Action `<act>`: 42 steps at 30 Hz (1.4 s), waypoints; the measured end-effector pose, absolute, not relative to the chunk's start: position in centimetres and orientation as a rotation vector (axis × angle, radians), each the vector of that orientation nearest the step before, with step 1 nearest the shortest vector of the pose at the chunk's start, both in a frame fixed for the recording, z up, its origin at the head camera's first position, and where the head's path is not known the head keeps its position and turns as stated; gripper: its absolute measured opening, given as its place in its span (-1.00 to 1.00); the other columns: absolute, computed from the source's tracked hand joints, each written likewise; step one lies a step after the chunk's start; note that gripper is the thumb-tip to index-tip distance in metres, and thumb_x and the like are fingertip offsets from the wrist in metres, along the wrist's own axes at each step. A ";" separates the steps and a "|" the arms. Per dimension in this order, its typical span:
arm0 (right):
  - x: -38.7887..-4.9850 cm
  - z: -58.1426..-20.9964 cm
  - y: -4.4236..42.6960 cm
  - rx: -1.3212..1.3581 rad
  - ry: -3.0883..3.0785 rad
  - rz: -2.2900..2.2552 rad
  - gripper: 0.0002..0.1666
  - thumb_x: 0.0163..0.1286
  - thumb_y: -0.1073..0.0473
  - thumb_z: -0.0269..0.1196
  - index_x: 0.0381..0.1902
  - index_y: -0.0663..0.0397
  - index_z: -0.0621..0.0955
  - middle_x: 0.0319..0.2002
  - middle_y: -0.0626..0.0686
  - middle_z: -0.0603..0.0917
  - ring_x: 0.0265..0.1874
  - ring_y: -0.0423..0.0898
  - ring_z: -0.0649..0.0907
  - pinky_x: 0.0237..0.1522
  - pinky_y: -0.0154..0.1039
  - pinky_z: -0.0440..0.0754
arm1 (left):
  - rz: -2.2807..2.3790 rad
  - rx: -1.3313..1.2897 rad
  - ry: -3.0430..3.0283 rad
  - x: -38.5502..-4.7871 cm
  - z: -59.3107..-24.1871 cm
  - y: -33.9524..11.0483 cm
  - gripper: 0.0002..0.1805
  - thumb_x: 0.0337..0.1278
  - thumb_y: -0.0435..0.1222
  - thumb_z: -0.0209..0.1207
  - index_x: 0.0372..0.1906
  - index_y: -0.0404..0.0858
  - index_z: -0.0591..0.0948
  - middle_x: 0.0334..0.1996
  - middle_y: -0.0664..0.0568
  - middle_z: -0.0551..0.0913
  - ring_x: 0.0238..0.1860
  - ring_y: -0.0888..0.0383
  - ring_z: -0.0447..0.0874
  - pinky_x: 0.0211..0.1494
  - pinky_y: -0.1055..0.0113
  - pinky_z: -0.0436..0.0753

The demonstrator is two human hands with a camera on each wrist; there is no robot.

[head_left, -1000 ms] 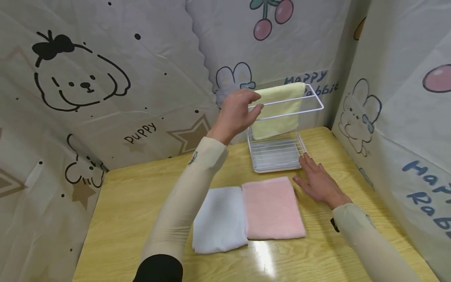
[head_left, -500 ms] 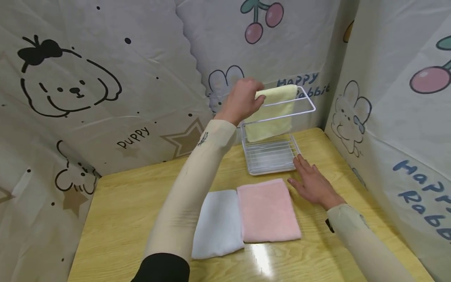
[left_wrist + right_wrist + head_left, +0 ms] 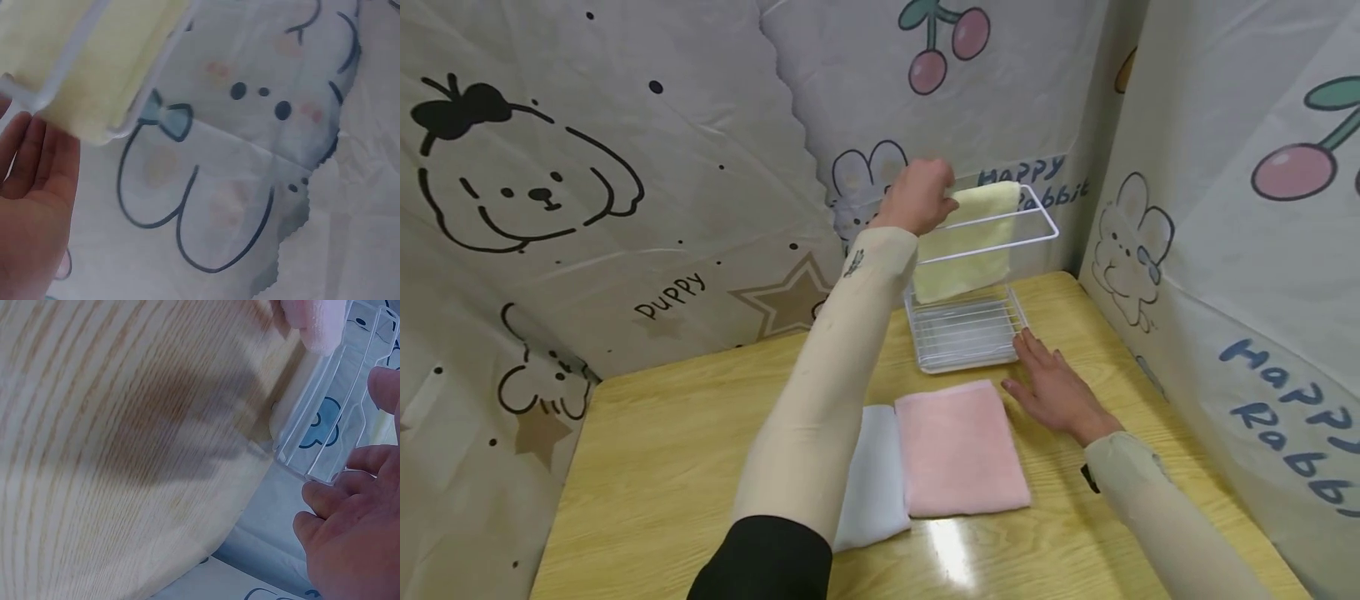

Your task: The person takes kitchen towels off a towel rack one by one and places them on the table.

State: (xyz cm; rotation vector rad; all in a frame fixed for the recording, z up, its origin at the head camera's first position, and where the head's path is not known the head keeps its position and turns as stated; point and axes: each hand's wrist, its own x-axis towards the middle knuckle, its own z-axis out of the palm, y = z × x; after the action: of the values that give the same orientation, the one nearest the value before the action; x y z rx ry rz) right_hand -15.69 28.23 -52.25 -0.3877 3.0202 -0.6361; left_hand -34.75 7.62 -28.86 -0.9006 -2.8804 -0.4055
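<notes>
A pale yellow towel (image 3: 973,250) hangs over the upper bars of a white wire rack (image 3: 1033,237). At the rack's upper left end, my left hand (image 3: 919,198) pinches the towel's edge, its thumb toward the towel; some fingertips are hidden. In the left wrist view, the fingers of the left hand (image 3: 37,194) reach up to the towel's lower corner beside a bar. My right hand (image 3: 1056,387) rests its straight fingertips against the right side of the rack's base. The right wrist view shows those fingers beside the clear rim of the base tray (image 3: 328,419).
Before the rack on the wooden table (image 3: 670,467) lie a folded pink towel (image 3: 962,450) and a folded white towel (image 3: 876,483), side by side. The left forearm partly covers the white one. Patterned cloth walls (image 3: 715,125) stand close behind and at the right.
My left hand has moved back along the rack's left end, and its thumb and fingers have drawn closer together. The right hand stays at the base. The view has shifted a little right.
</notes>
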 end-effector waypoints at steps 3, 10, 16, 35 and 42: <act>-15.7 -52.4 28.1 -0.394 3.028 -0.631 -0.09 0.58 -0.11 0.08 0.55 0.40 0.03 0.56 0.36 -0.08 0.52 0.28 0.03 0.44 0.29 -0.02 | -0.387 -0.887 -2.944 -35.1 -29.3 7.8 -0.57 0.39 -0.20 0.24 -0.56 -0.15 0.31 -0.60 0.12 0.24 -0.57 0.22 0.20 -0.41 0.39 0.32; -15.7 -52.5 28.2 -0.408 3.050 -0.619 -0.09 0.57 -0.10 0.08 0.54 0.42 0.04 0.56 0.37 -0.07 0.52 0.27 0.03 0.44 0.29 -0.02 | -0.399 -0.867 -2.963 -35.4 -29.7 8.3 -0.54 0.42 -0.21 0.20 -0.57 -0.14 0.26 -0.58 0.09 0.27 -0.56 0.20 0.26 -0.40 0.38 0.37; -15.9 -52.6 28.2 -0.412 3.041 -0.625 -0.08 0.58 -0.10 0.07 0.55 0.41 0.02 0.56 0.35 -0.10 0.52 0.27 0.01 0.45 0.27 -0.04 | -0.396 -0.810 -2.966 -35.2 -29.7 8.4 -0.86 0.46 -0.24 0.15 -0.17 -0.16 0.70 -0.21 0.10 0.70 -0.30 0.22 0.60 -0.22 0.38 0.56; -15.7 -52.5 28.2 -0.396 3.030 -0.615 -0.08 0.58 -0.10 0.06 0.56 0.39 0.00 0.56 0.36 -0.11 0.53 0.27 0.00 0.45 0.26 -0.04 | -0.256 -0.822 -2.737 -34.7 -26.5 7.5 -0.81 0.53 -0.32 0.02 -0.07 -0.33 0.61 -0.10 -0.12 0.68 0.00 -0.06 0.65 0.08 0.22 0.59; -15.7 -52.3 28.1 -0.385 3.034 -0.629 -0.09 0.57 -0.08 0.08 0.55 0.40 0.01 0.56 0.36 -0.10 0.52 0.29 0.02 0.45 0.27 -0.03 | -0.260 -0.791 -2.721 -34.1 -24.1 6.7 -0.79 0.55 -0.30 -0.01 0.00 -0.32 0.58 -0.06 -0.09 0.66 0.02 -0.01 0.63 0.10 0.25 0.56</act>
State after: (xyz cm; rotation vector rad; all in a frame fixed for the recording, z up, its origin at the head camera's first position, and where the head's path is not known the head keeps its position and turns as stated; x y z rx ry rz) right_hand -15.73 28.10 -52.33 -0.3852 3.0337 -0.6290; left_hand -34.12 6.73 -24.12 -0.7914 -2.7210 -0.2604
